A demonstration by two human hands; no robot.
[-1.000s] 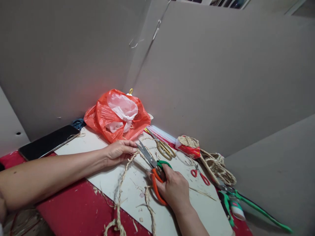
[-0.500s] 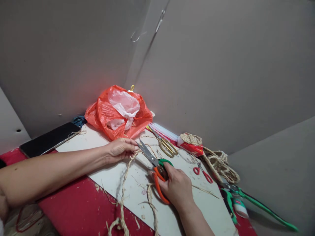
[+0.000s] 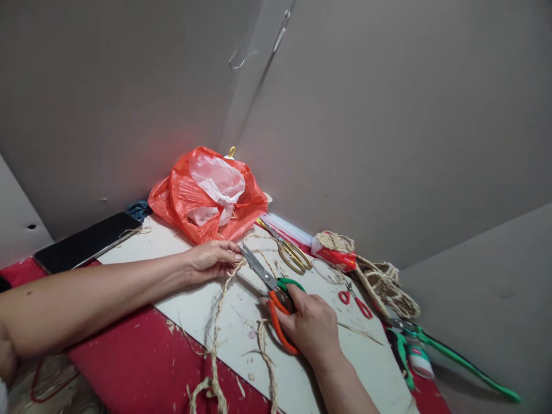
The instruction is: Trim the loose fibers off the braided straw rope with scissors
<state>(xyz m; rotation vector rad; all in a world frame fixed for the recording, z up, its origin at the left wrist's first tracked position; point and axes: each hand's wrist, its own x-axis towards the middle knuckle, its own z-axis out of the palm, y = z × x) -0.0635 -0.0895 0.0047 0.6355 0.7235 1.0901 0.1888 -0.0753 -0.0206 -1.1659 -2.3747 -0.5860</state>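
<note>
My left hand (image 3: 214,260) pinches the upper end of a braided straw cord (image 3: 217,322), which hangs down toward the bottom of the view. In my right hand (image 3: 311,325) are scissors (image 3: 264,272) with one green and one orange handle. Their handles are spread and the blade tips lie beside my left fingertips, at the cord's end. Another length of braided cord (image 3: 264,351) lies below the scissors on the white board (image 3: 345,345).
A red plastic bag (image 3: 176,201) stands at the back, with a black phone (image 3: 88,241) to its left. Gold-handled scissors (image 3: 294,257), small red scissors (image 3: 361,306), straw bundles (image 3: 394,290) and green-handled shears (image 3: 466,359) lie on the right. Walls rise behind.
The scissor tips and my left fingers have shifted very slightly. Both hands keep their holds, and the view has moved a little.
</note>
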